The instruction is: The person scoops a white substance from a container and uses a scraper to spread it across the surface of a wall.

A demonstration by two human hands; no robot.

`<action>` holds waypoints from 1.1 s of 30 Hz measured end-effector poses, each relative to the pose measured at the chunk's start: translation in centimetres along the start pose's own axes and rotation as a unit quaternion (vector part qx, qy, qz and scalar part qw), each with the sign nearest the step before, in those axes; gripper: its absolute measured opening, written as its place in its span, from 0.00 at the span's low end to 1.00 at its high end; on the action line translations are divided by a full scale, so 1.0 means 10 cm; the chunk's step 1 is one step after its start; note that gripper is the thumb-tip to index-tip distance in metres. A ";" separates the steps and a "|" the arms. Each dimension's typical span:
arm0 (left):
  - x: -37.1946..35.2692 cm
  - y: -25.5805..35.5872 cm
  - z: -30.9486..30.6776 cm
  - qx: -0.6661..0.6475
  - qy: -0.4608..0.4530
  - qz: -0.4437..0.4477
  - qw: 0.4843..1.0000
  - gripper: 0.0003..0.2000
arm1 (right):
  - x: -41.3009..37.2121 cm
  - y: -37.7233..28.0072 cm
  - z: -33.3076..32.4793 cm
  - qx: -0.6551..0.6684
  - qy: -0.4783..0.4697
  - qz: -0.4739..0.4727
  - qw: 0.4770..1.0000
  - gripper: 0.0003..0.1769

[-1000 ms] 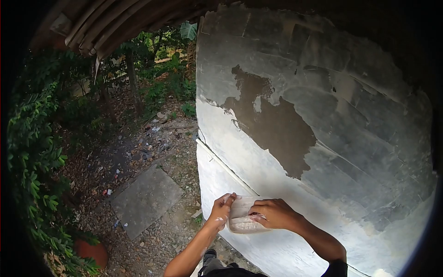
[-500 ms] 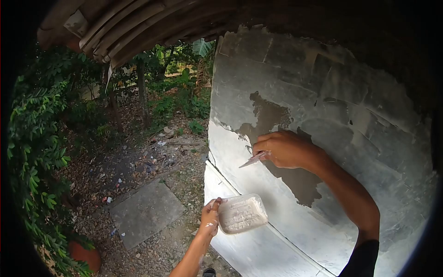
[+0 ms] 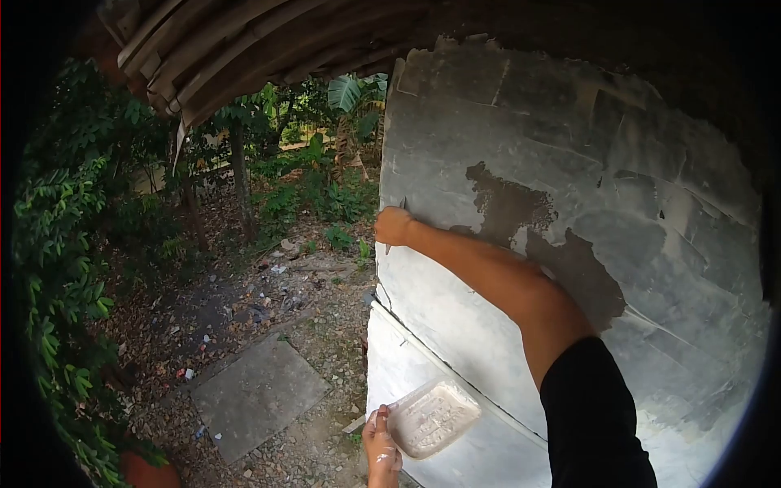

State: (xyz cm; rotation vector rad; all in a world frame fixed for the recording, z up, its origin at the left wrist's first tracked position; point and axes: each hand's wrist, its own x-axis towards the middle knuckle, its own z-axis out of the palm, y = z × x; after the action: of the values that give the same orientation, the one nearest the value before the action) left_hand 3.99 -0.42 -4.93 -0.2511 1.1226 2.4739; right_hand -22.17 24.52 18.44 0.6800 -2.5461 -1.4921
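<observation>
My right hand [image 3: 394, 227] is closed around a thin flat scraper [image 3: 402, 203] at the left edge of the wall [image 3: 455, 301]. Only the scraper's tips show past the fist. My left hand [image 3: 381, 443] grips the left rim of a shallow rectangular tray [image 3: 435, 419] that holds pale paste, in front of the lower wall. Dark brownish patches [image 3: 512, 203] mark the middle of the wall, above and beside my right forearm. White coating covers the wall's lower part, and grey block shows higher up.
A white pipe [image 3: 455, 376] runs slantwise along the lower wall. Roof tiles [image 3: 220, 49] overhang at the top. On the left are leafy plants [image 3: 69, 317], stony ground and a concrete slab [image 3: 260, 396]. A reddish-brown round object [image 3: 149, 472] sits at lower left.
My right hand has moved left and up with the scraper, from the dark patch to the wall's left edge. My left hand and the tray sit lower in view, which has shifted slightly.
</observation>
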 end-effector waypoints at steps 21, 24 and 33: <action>-0.03 -0.06 -0.14 0.034 -0.027 -0.018 0.999 0.18 | 0.32 0.12 -0.11 -0.016 0.040 0.057 0.997 0.09; 0.11 -0.02 -0.09 0.018 -0.045 0.001 0.999 0.13 | 0.35 0.07 0.02 -0.017 0.004 0.073 0.997 0.09; 0.53 0.28 0.60 0.015 -0.051 -0.030 0.998 0.11 | -0.78 -0.15 -0.53 0.009 -0.157 -0.039 0.987 0.10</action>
State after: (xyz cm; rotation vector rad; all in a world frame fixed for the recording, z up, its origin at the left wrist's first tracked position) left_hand -2.01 4.02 -0.80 -0.1463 1.0925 2.3871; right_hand -13.06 23.00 20.83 0.5945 -2.7925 -1.7276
